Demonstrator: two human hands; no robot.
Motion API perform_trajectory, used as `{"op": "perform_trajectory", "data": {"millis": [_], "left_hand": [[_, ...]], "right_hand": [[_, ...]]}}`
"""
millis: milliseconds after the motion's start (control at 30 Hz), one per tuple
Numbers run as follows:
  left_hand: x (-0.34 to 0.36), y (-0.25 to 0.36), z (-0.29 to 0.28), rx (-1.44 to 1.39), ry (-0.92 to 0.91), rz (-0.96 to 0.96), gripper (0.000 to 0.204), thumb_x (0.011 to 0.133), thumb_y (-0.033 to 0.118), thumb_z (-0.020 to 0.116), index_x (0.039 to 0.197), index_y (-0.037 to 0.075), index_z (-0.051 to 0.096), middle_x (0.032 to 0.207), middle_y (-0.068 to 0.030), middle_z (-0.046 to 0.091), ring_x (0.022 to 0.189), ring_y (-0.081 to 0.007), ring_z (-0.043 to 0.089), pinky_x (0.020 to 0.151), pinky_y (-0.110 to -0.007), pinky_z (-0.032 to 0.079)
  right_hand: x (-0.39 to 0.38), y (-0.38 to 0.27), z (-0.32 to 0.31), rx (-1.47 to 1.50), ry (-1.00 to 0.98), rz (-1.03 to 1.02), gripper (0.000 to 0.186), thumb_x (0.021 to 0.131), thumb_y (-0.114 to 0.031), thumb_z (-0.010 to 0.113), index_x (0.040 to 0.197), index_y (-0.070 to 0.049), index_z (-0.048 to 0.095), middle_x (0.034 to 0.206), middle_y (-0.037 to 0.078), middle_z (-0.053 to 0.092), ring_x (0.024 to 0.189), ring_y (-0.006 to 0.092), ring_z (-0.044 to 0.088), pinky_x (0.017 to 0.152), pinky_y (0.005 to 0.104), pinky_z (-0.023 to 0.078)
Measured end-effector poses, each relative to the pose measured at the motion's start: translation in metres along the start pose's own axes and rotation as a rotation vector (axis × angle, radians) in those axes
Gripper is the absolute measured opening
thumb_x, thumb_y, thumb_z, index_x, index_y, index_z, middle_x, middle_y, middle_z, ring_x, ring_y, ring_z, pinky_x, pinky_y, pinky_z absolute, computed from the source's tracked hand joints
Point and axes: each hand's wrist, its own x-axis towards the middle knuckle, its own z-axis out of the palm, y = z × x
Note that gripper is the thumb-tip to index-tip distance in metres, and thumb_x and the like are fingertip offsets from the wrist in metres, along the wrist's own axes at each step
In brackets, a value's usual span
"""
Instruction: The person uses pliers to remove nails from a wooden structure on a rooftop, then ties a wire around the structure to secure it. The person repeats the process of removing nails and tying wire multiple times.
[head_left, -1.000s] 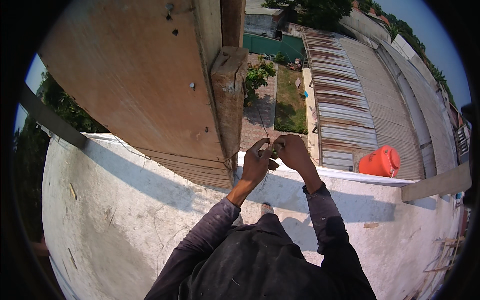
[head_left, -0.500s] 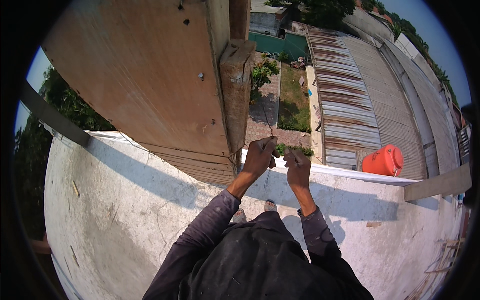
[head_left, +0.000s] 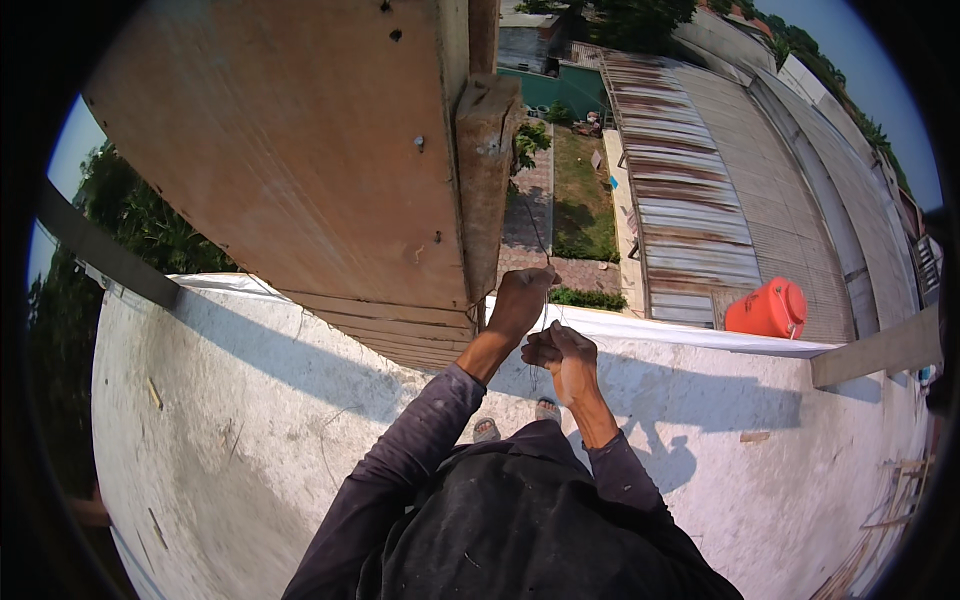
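My left hand (head_left: 518,302) is closed in a pinch on a thin dark wire (head_left: 540,234), which rises from the fingertips past the edge of a wooden beam (head_left: 484,180). Just below and to the right, my right hand (head_left: 568,356) has its fingers pinched around fine wire strands that hang from the left hand. How the strands are joined is too thin to make out. Both hands are beside a tall plywood panel (head_left: 290,150) with the beam along its right edge; neither hand touches the wood.
I stand on a pale concrete floor (head_left: 260,400) with wood scraps about. A low white ledge (head_left: 680,330) runs ahead, with a garden far below it. An orange container (head_left: 768,309) appears beyond the ledge at right, near a rusty metal roof (head_left: 680,180). Grey posts (head_left: 110,245) lean at both sides.
My right hand has moved down and left, turning inward under the left hand. The left hand keeps its pinch on the wire. The view has shifted slightly.
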Motion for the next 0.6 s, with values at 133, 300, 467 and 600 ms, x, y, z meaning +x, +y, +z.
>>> {"op": "perform_trajectory", "data": {"millis": [133, 300, 467, 600], "left_hand": [[-0.004, -0.01, 0.001, -0.09, 0.008, -0.06, 0.032, 0.1, 0.025, 0.052, 0.096, -0.003, 0.066, 0.077, -0.0109, 0.068, 0.075, -0.017, 0.065, 0.074, -0.034, 0.05], [-0.008, -0.016, -0.001, -0.315, -0.078, -0.191, 0.027, 0.102, 0.025, 0.048, 0.095, 0.001, 0.059, 0.072, -0.0095, 0.065, 0.063, -0.0176, 0.065, 0.06, -0.032, 0.052], [-0.016, -0.013, -0.009, -0.438, -0.069, -0.265, 0.025, 0.105, 0.027, 0.046, 0.101, 0.004, 0.056, 0.065, -0.0012, 0.053, 0.056, -0.0165, 0.062, 0.051, -0.032, 0.051], [-0.022, -0.009, -0.008, -0.56, -0.04, -0.367, 0.026, 0.107, 0.03, 0.046, 0.106, 0.006, 0.055, 0.064, 0.0029, 0.046, 0.047, -0.0107, 0.046, 0.046, -0.029, 0.043]], "right_hand": [[-0.004, 0.006, 0.001, 0.03, 0.021, -0.01, 0.03, 0.1, -0.022, 0.06, 0.098, 0.008, 0.064, 0.087, 0.018, 0.069, 0.074, 0.0284, 0.07, 0.07, 0.0403, 0.059], [-0.004, 0.021, 0.005, -0.224, 0.132, -0.067, 0.03, 0.099, -0.019, 0.06, 0.097, 0.01, 0.065, 0.085, 0.017, 0.069, 0.071, 0.0264, 0.07, 0.069, 0.0371, 0.06], [-0.012, 0.035, 0.0, -0.263, 0.096, 0.052, 0.024, 0.096, -0.01, 0.056, 0.097, 0.012, 0.065, 0.084, 0.016, 0.069, 0.07, 0.0249, 0.07, 0.068, 0.0362, 0.061], [-0.031, 0.043, 0.003, -0.447, 0.055, 0.138, 0.025, 0.096, -0.013, 0.057, 0.088, 0.008, 0.066, 0.077, 0.013, 0.069, 0.067, 0.0214, 0.068, 0.064, 0.0341, 0.057]]}}
